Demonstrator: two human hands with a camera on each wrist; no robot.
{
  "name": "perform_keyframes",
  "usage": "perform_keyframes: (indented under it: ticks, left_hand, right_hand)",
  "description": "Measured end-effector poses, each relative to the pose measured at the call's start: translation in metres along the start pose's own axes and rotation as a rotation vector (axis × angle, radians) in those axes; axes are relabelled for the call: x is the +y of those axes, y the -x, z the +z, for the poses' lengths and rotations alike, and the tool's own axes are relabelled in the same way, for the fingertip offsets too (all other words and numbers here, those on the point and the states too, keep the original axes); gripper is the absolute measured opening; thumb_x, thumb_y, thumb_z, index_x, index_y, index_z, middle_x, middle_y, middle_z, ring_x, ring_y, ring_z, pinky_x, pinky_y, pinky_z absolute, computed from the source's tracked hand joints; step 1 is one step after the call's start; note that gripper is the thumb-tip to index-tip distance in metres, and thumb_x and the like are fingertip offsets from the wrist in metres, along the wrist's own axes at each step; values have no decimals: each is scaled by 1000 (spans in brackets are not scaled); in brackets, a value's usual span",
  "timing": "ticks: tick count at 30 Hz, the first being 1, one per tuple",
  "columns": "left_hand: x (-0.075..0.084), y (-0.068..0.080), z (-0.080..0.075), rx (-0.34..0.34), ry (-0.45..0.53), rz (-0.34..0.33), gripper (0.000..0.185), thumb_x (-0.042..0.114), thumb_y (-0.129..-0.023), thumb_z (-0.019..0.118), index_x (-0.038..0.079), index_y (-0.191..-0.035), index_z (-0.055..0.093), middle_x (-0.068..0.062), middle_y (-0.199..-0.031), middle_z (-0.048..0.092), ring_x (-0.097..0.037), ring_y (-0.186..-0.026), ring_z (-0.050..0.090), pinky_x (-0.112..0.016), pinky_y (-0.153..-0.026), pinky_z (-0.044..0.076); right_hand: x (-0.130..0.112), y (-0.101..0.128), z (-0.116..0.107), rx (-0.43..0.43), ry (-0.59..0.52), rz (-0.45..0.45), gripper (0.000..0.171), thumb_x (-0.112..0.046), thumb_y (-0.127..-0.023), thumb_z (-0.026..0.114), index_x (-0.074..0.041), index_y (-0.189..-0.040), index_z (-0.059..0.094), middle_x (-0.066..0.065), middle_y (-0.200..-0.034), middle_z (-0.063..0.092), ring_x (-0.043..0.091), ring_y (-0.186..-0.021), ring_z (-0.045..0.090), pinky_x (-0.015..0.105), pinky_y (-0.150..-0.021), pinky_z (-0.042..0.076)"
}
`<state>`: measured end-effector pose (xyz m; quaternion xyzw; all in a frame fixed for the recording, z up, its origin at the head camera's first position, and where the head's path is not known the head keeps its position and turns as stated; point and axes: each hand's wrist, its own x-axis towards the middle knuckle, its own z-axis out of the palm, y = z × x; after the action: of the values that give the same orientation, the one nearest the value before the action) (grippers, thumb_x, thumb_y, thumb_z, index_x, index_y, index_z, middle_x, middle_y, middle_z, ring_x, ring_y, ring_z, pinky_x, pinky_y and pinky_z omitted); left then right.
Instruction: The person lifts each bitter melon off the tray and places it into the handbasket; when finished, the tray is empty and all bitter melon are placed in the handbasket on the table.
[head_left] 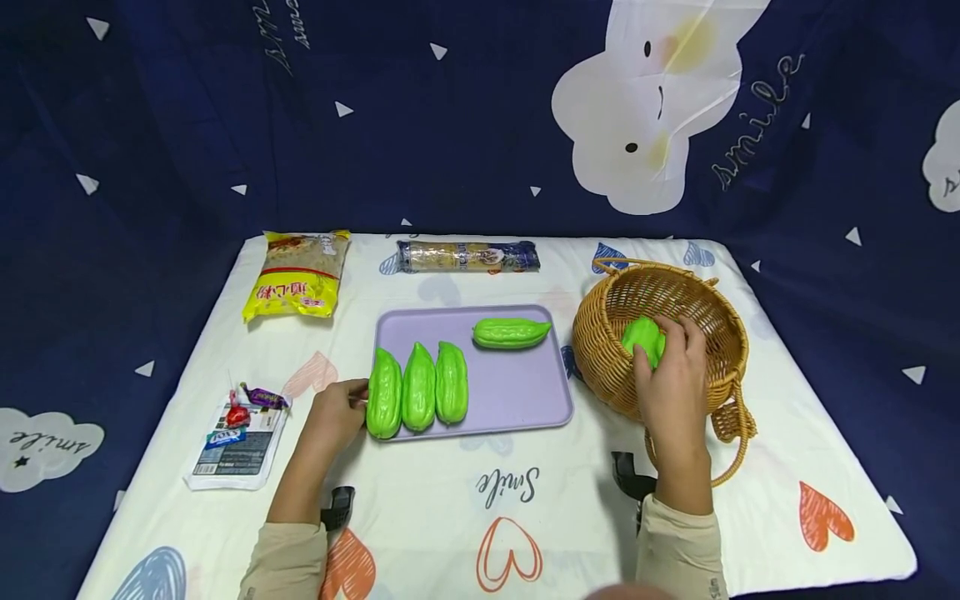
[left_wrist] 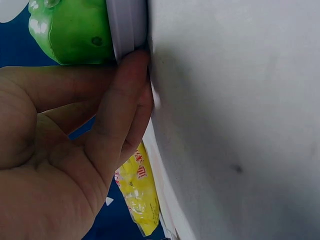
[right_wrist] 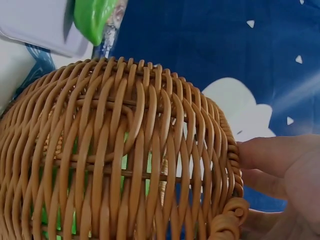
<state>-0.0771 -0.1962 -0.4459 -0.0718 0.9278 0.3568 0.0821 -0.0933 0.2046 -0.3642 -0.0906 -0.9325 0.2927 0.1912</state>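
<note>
My right hand [head_left: 675, 367] reaches into the wicker basket [head_left: 600, 354] and grips a green bitter melon [head_left: 639, 340] there. In the right wrist view, the fingers pass behind the basket's rim [right_wrist: 234, 165], and green shows through the weave. My left hand [head_left: 337, 417] holds the left edge of the lilac tray [head_left: 517, 387], its fingertips at the rim in the left wrist view. On the tray, three bitter melons stand side by side at the left: one [head_left: 384, 396], a second [head_left: 418, 387] and a third [head_left: 452, 383]. Another bitter melon [head_left: 512, 333] lies crosswise at the back right.
A yellow food bag [head_left: 296, 275] lies at the back left, and a long packet [head_left: 468, 257] lies behind the tray. At the left, a white package [head_left: 240, 454] bears a red candy [head_left: 237, 414] and a purple wrapper [head_left: 264, 397]. The basket's handle [head_left: 742, 442] hangs toward the front.
</note>
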Motion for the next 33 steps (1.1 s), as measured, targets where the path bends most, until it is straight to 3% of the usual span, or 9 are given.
perform_keyframes:
  ticks: [7, 11, 14, 18, 25, 33]
  left_hand:
    - [-1, 0, 0, 2, -1, 2, 40, -4, -87, 49, -9, -126, 59, -21, -105, 68, -35, -98, 61, -49, -86, 48]
    - [-1, 1, 0, 3, -4, 2, 40, -4, -87, 49, -9, -126, 59, -21, -105, 68, -35, -98, 61, -49, -85, 48]
    - [-1, 0, -1, 2, -8, -2, 40, -4, -88, 50, -9, -126, 59, -22, -106, 68, -34, -98, 61, -49, -85, 48]
    - [-1, -1, -1, 3, -7, -7, 40, -4, -88, 49, -8, -127, 59, -21, -106, 67, -33, -97, 61, -47, -84, 48]
    - [0, -1, 0, 15, -5, -1, 40, -5, -88, 48, -9, -126, 59, -22, -105, 67, -33, -97, 61, -47, -83, 49]
    - [1, -1, 1, 21, 6, -9, 40, -5, -87, 49, -9, -125, 60, -21, -105, 68, -34, -96, 62, -47, -83, 49]
  right_hand:
    - [-5, 3, 4, 31, -15, -52, 45, -9, -89, 67, -3, -132, 54, 20, -144, 39, 43, -130, 41, 59, -102, 35]
    - [-17, 11, 14, 95, -44, -186, 40, -5, -86, 70, -1, -124, 58, 21, -136, 48, 41, -123, 46, 56, -99, 39]
    - [-32, 19, 27, 87, -45, -305, 37, -6, -85, 71, 0, -119, 61, 20, -128, 54, 39, -117, 51, 53, -96, 43]
    - [-51, 35, 54, -47, -12, -438, 36, -13, -85, 73, -4, -118, 62, 16, -121, 61, 34, -112, 58, 49, -92, 49]
    - [-74, 66, 98, -415, 27, -524, 45, -29, -90, 69, -13, -130, 57, 9, -126, 60, 28, -111, 61, 46, -79, 55]
    - [-84, 81, 125, -556, 67, -539, 56, -48, -93, 58, -19, -139, 48, 12, -134, 52, 30, -111, 60, 47, -76, 55]
